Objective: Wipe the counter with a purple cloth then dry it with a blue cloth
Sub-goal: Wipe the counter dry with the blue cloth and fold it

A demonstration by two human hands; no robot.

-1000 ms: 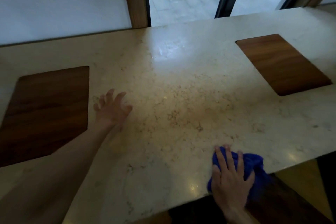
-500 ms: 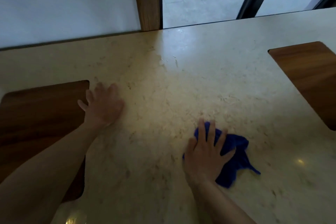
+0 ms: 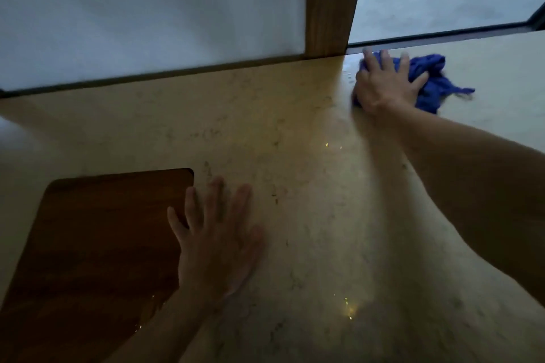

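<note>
The blue cloth (image 3: 429,79) (bunched, tail trailing toward 3 o'clock) is pressed flat by the spread right hand (image 3: 383,82); the left hand (image 3: 218,242) is laid spread on the tabletop (image 3: 309,215).

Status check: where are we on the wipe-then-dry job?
Purple wipe looks finished: no purple cloth in view. Drying is in hand: the right hand presses the blue cloth flat on the counter at its far edge by the window. The left hand rests flat beside the wooden inlay. How much of the counter is left to dry cannot be told.
</note>
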